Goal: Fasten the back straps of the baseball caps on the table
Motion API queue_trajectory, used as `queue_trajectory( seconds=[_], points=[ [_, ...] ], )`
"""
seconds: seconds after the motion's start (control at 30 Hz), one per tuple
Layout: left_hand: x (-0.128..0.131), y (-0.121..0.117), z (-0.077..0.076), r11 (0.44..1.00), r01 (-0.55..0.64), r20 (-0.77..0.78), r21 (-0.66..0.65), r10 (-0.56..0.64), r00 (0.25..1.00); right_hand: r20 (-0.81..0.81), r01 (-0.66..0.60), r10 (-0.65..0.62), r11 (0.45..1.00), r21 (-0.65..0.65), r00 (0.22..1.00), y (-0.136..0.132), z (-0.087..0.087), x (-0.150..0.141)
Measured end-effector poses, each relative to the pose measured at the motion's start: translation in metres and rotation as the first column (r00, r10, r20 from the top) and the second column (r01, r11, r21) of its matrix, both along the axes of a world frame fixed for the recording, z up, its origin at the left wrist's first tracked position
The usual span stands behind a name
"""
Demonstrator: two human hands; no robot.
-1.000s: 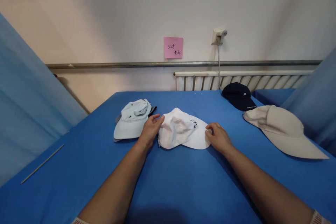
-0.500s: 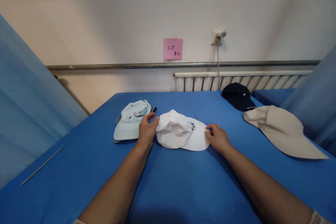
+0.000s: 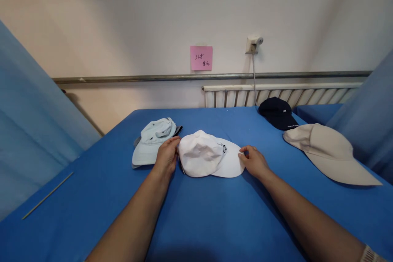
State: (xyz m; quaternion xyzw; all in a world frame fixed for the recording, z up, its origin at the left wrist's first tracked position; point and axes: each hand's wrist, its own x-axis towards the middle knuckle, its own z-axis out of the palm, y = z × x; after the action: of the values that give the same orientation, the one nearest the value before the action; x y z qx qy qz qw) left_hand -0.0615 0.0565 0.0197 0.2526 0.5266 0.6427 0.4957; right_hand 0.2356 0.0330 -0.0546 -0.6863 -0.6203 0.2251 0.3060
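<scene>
A white baseball cap [image 3: 201,155] with a small black design lies on the blue cover, its brim pointing right. My right hand [image 3: 254,161] pinches the brim's right edge between thumb and fingers. At the cap's back edge, my left hand [image 3: 167,153] is closed on the rim, the fingertips partly hidden behind it. Just left of that hand sits a pale blue cap [image 3: 156,135], resting over a darker cap [image 3: 179,130] of which only bits of the edge show.
On the right lie a beige cap [image 3: 328,149] and, behind it, a navy cap [image 3: 278,112]. A thin stick [image 3: 47,195] rests at the left of the blue cover [image 3: 196,221]. Beyond are a radiator [image 3: 230,96] and a metal rail [image 3: 153,77]; blue curtains [image 3: 33,131] hang at both sides.
My left hand has moved slightly left and its fingers have closed on the cap's back edge, which now sits a little higher and further left. My right hand stays at the brim.
</scene>
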Motion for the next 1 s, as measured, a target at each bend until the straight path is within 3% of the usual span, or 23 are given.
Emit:
queue_trajectory(
  seconds=[0.13, 0.3, 0.43, 0.5, 0.63, 0.7, 0.8, 0.9, 1.0],
  points=[
    [-0.002, -0.002, 0.001, 0.999, 0.048, -0.137, -0.004, -0.048, 0.989, -0.012, 0.007, -0.007, 1.000, -0.026, 1.000, -0.001, 0.004, 0.000],
    [0.001, -0.006, 0.008, 0.974, 0.222, 0.197, -0.040, -0.210, 0.958, -0.073, 0.032, -0.035, 0.998, -0.050, 0.997, 0.000, 0.003, 0.003],
    [0.001, -0.004, 0.014, 0.970, 0.237, 0.340, -0.050, -0.206, 0.918, -0.178, 0.041, -0.052, 0.997, -0.064, 0.983, 0.007, -0.004, 0.005],
    [0.001, -0.002, 0.013, 0.976, 0.207, 0.300, -0.063, -0.180, 0.937, -0.275, 0.038, -0.069, 0.993, -0.115, 0.959, 0.008, -0.004, 0.005],
    [0.000, 0.001, 0.008, 0.998, 0.052, 0.071, -0.027, -0.050, 0.996, -0.485, -0.030, -0.116, 0.959, -0.282, 0.867, 0.004, 0.008, 0.003],
    [0.000, 0.000, 0.005, 1.000, 0.013, -0.031, 0.008, -0.013, 0.999, -0.603, -0.139, -0.106, 0.928, -0.346, 0.791, 0.000, 0.014, 0.005],
    [0.000, -0.001, 0.002, 0.999, 0.021, -0.141, 0.032, -0.016, 0.990, -0.801, -0.280, -0.132, 0.893, -0.351, 0.583, -0.002, 0.019, 0.010],
    [0.000, -0.001, -0.001, 0.999, 0.030, -0.171, 0.043, -0.022, 0.985, -0.901, -0.286, -0.207, 0.900, -0.328, 0.381, 0.001, 0.017, 0.016],
    [-0.001, 0.002, -0.005, 1.000, 0.017, -0.184, 0.021, -0.013, 0.983, -0.942, -0.194, -0.264, 0.932, -0.305, 0.209, 0.005, 0.012, 0.017]
  ],
)
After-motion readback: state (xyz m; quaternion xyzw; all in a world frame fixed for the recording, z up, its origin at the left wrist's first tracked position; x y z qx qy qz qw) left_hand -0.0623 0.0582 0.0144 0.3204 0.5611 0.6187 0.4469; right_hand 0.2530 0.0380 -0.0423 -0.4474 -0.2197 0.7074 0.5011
